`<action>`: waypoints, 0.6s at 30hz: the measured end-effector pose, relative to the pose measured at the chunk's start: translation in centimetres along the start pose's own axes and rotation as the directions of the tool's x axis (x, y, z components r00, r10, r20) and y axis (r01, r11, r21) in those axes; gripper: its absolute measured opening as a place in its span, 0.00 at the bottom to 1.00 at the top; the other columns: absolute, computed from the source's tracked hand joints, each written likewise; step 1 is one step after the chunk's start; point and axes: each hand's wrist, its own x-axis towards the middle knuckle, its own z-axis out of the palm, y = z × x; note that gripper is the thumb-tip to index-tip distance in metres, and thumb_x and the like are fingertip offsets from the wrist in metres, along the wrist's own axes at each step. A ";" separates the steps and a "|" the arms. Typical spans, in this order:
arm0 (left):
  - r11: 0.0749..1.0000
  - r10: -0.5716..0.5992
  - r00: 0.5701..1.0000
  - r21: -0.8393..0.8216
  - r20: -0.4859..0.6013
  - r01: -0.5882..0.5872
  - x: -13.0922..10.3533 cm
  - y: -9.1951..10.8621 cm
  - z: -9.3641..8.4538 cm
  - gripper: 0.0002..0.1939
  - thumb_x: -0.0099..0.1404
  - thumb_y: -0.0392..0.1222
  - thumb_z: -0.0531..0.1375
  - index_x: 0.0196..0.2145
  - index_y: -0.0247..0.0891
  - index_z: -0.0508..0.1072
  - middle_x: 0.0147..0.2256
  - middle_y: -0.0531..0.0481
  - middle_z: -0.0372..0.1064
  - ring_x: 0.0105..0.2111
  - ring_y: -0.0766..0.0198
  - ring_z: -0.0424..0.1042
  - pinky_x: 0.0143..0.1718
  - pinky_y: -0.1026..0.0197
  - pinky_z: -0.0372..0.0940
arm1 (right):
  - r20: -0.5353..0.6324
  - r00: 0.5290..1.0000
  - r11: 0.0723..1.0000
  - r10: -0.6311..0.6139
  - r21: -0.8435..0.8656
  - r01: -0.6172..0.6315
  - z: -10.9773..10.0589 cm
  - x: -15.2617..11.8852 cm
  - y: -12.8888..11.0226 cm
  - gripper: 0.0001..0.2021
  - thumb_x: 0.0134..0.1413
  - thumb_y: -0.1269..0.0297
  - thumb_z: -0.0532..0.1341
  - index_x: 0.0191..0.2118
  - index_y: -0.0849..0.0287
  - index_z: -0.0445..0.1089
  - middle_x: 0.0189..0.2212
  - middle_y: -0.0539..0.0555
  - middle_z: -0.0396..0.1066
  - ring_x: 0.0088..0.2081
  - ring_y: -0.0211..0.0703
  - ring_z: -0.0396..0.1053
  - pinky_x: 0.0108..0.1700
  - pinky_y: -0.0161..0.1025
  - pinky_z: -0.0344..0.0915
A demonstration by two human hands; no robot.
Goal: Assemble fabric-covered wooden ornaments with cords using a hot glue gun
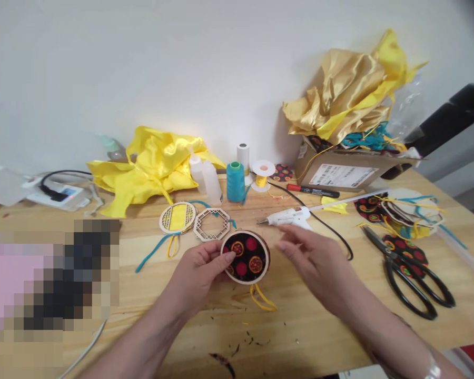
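Observation:
My left hand (201, 266) grips the left side of a round wooden frame (265, 271) filled with black fabric patterned in red and orange circles. The thumb lies on the fabric face; the other fingers are mostly hidden behind. A yellow cord loop (264, 300) hangs from the frame's lower edge. To its right, apart from it, my right hand (316, 263) hovers with fingers stretched out and nothing visible in them. Just beyond that hand rests a white glue gun (286, 217). An octagonal lattice frame (198, 225) and a round lattice frame with yellow fabric (177, 217) lie behind my left hand.
Black-handled scissors (393, 263) lie at right on patterned fabric. At the back stand a teal thread cone (236, 181), plastic bottles (211, 181), a yellow thread spool (262, 180) and a cardboard box (319, 168). Yellow satin (150, 163) is heaped at left. Dark scraps (237, 348) litter the front.

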 end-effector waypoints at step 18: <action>0.953 0.014 0.986 -0.301 0.165 0.037 0.1 0.7 -0.8 0.15 0.50 0.38 0.70 0.37 0.33 0.76 0.28 0.48 0.78 0.25 0.63 0.76 0.28 0.62 0.72 | 0.093 0.953 0.873 0.288 -0.436 -0.221 -2.2 3.7 4.3 0.14 0.53 0.52 0.57 0.27 0.58 0.69 0.27 0.57 0.73 0.27 0.46 0.68 0.25 0.37 0.52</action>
